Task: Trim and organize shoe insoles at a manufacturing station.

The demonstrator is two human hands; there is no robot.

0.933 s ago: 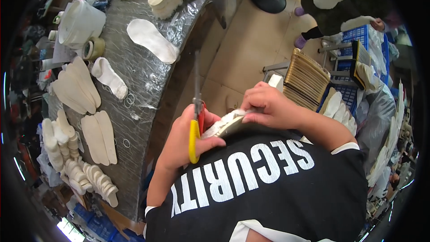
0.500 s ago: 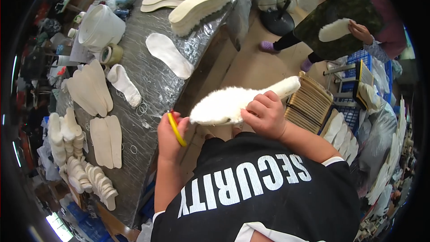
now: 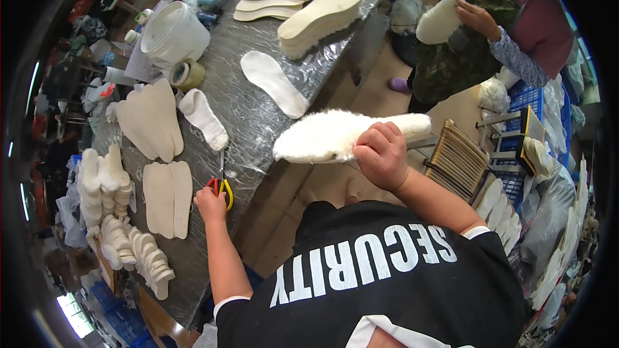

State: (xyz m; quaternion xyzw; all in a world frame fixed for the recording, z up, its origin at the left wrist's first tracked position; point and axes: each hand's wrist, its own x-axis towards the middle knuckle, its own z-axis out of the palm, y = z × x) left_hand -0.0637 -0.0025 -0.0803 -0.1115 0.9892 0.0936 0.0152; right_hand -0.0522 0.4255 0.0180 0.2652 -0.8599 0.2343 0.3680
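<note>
The dark worktop (image 3: 251,130), covered in wrinkled film, is seen at the left. At upper right, a fleecy pad (image 3: 440,21) is held by a co-worker (image 3: 538,35); below, a slatted seat (image 3: 456,156) is placed. On the worktop, a white bucket (image 3: 174,38) is set near a stack of thick insoles (image 3: 320,20). The fleecy insole (image 3: 313,136) — wide end leftward — is suspended beyond the worktop's right edge by the right-hand grip (image 3: 382,156), clenched on its near side. The red-and-yellow scissors (image 3: 225,192) are positioned at the worktop, blades pointing away; the red loop is met by the left-hand grip (image 3: 211,204) — whether clenched or released cannot be told.
</note>
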